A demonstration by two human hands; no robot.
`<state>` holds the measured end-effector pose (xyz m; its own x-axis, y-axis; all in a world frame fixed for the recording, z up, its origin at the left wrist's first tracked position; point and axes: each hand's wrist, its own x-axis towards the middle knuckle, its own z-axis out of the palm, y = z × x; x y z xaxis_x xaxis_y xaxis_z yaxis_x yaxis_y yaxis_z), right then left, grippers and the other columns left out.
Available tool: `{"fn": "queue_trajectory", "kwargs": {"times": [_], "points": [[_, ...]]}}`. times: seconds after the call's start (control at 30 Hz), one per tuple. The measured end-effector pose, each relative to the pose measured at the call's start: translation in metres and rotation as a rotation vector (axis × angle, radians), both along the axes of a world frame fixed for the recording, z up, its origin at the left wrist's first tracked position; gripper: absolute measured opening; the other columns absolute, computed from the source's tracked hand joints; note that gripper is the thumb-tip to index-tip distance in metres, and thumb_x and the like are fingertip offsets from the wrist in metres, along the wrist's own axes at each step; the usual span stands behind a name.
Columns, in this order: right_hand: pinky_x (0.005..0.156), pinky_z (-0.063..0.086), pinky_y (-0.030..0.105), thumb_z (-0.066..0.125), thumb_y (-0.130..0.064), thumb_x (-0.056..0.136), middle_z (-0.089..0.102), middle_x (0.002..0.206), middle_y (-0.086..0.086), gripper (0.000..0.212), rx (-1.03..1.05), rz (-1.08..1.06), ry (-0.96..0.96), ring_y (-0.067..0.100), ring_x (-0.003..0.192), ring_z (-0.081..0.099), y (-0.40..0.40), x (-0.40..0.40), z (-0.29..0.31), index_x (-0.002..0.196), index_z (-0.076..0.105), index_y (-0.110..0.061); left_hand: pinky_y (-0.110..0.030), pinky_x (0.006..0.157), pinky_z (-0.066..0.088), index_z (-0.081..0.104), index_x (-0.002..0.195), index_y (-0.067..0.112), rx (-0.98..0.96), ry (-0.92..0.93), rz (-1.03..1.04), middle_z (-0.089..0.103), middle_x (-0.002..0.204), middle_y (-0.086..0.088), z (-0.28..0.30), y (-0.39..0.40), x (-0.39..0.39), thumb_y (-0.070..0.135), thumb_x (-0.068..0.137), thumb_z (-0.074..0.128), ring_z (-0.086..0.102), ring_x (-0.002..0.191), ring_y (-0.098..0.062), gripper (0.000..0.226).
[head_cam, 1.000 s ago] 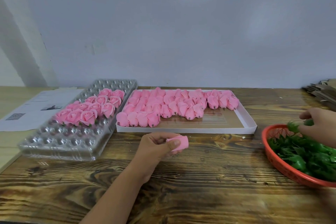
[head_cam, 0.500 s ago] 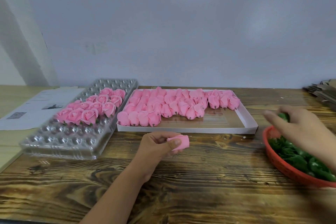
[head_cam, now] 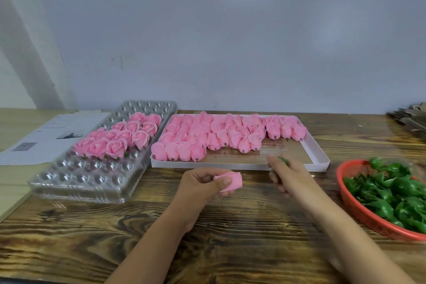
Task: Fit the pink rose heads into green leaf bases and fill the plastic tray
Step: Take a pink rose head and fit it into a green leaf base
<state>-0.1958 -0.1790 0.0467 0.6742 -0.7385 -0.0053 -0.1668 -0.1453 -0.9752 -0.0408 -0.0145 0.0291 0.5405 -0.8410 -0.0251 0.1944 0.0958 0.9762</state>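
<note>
**Rose head in hand, leaf base on its way to it**

Rose head point(head_cam: 229, 181): one, pink, pinched between thumb and fingers of the left hand point(head_cam: 202, 185), just above the worktop point(head_cam: 242, 226) in front of the white box point(head_cam: 319, 157).

Leaf base point(head_cam: 284, 160): one, green, only a sliver showing in the grip of the right hand point(head_cam: 287, 176), which is blurred; its fingers curl round the piece, near the rose head but apart from it.

Handling note: judged best to turn the rose's pointed end toward the cup of the base, line both up, then press straight in with a light pinch so petals are not crushed.

Counts:
- Plastic tray point(head_cam: 76, 188): one, clear, cupped; about thirteen finished roses point(head_cam: 116, 147) across its middle rows, near and far rows bare.
- Loose rose heads point(head_cam: 214, 137) in the box: some forty, overlapping, exact count uncertain.
- Red basket point(head_cam: 350, 203): one, heaped with leaf bases point(head_cam: 391, 193), too tangled to count.
- Printed sheet point(head_cam: 43, 138): one, left of the tray.
</note>
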Motion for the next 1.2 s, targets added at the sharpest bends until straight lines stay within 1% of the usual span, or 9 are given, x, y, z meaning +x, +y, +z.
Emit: {"fn": "queue_trajectory", "kwargs": {"times": [0.1, 0.27, 0.43, 0.57, 0.73, 0.8, 0.93, 1.07, 1.2], "points": [[0.038, 0.021, 0.018, 0.062, -0.056, 0.088, 0.043, 0.059, -0.007, 0.035, 0.252, 0.044, -0.078, 0.008, 0.047, 0.029, 0.006, 0.010, -0.009, 0.078, 0.054, -0.023, -0.029, 0.079, 0.062, 0.083, 0.097, 0.018, -0.012, -0.001, 0.003, 0.078, 0.106, -0.011, 0.000, 0.000, 0.000, 0.029, 0.068, 0.085, 0.075, 0.099, -0.028, 0.031], [0.036, 0.020, 0.016, 0.065, -0.053, 0.082, 0.035, 0.062, -0.005, 0.035, 0.599, 0.151, -0.140, 0.008, 0.049, 0.025, 0.011, 0.014, -0.020, 0.081, 0.056, -0.019, -0.029, 0.081, 0.061, 0.081, 0.102, 0.014, -0.031, 0.003, -0.002, 0.078, 0.108, -0.013, -0.002, 0.001, 0.002, 0.030, 0.069, 0.087, 0.075, 0.099, -0.029, 0.037], [0.037, 0.022, 0.018, 0.051, -0.044, 0.082, 0.037, 0.064, -0.001, 0.031, 0.799, 0.203, -0.219, 0.010, 0.049, 0.028, 0.007, 0.010, -0.022, 0.083, 0.055, -0.014, -0.030, 0.083, 0.061, 0.082, 0.101, 0.016, -0.038, 0.000, -0.005, 0.078, 0.109, -0.012, -0.002, 0.000, 0.001, 0.030, 0.069, 0.087, 0.075, 0.101, -0.029, 0.035], [0.038, 0.029, 0.018, 0.050, -0.041, 0.091, 0.045, 0.067, 0.001, 0.032, 0.789, 0.207, -0.261, 0.010, 0.050, 0.036, 0.009, 0.011, -0.027, 0.096, 0.058, -0.011, -0.027, 0.079, 0.061, 0.082, 0.100, 0.016, -0.046, 0.011, -0.009, 0.078, 0.108, -0.012, -0.001, 0.001, 0.001, 0.028, 0.070, 0.086, 0.075, 0.101, -0.027, 0.033], [0.044, 0.037, 0.018, 0.057, -0.041, 0.091, 0.061, 0.079, 0.007, 0.041, 0.626, 0.249, -0.263, 0.010, 0.056, 0.044, 0.015, 0.014, -0.034, 0.114, 0.058, -0.008, -0.025, 0.077, 0.060, 0.083, 0.098, 0.019, -0.045, -0.011, -0.002, 0.078, 0.106, -0.009, -0.002, 0.001, 0.000, 0.029, 0.070, 0.085, 0.075, 0.100, -0.023, 0.030], [0.048, 0.046, 0.018, 0.064, -0.036, 0.086, 0.067, 0.087, 0.010, 0.043, 0.591, 0.219, -0.268, 0.010, 0.059, 0.051, 0.017, 0.014, -0.034, 0.114, 0.062, -0.003, -0.026, 0.077, 0.060, 0.083, 0.098, 0.019, -0.042, -0.013, 0.004, 0.078, 0.106, -0.010, -0.002, 0.000, 0.001, 0.031, 0.068, 0.086, 0.076, 0.099, -0.024, 0.032], [0.057, 0.056, 0.019, 0.073, -0.018, 0.076, 0.073, 0.089, 0.008, 0.045, 0.591, 0.165, -0.283, 0.011, 0.063, 0.064, 0.015, 0.012, -0.033, 0.119, 0.068, -0.003, -0.028, 0.079, 0.061, 0.083, 0.099, 0.018, -0.035, -0.004, 0.014, 0.078, 0.106, -0.011, -0.004, 0.000, 0.003, 0.027, 0.071, 0.085, 0.076, 0.098, -0.028, 0.030], [0.062, 0.058, 0.020, 0.074, -0.008, 0.072, 0.072, 0.092, 0.012, 0.038, 0.618, 0.203, -0.310, 0.013, 0.067, 0.067, 0.016, 0.009, -0.031, 0.110, 0.075, -0.008, -0.028, 0.080, 0.061, 0.082, 0.101, 0.017, -0.028, -0.015, 0.009, 0.078, 0.107, -0.011, -0.005, -0.001, 0.004, 0.030, 0.070, 0.087, 0.075, 0.100, -0.027, 0.033], [0.067, 0.058, 0.021, 0.079, -0.009, 0.067, 0.067, 0.091, 0.010, 0.045, 0.570, 0.251, -0.343, 0.014, 0.073, 0.067, 0.018, 0.005, -0.030, 0.112, 0.076, -0.014, -0.026, 0.078, 0.060, 0.083, 0.099, 0.019, -0.030, -0.036, 0.016, 0.079, 0.105, -0.010, -0.005, -0.001, 0.003, 0.031, 0.070, 0.087, 0.076, 0.097, -0.025, 0.032]]}}
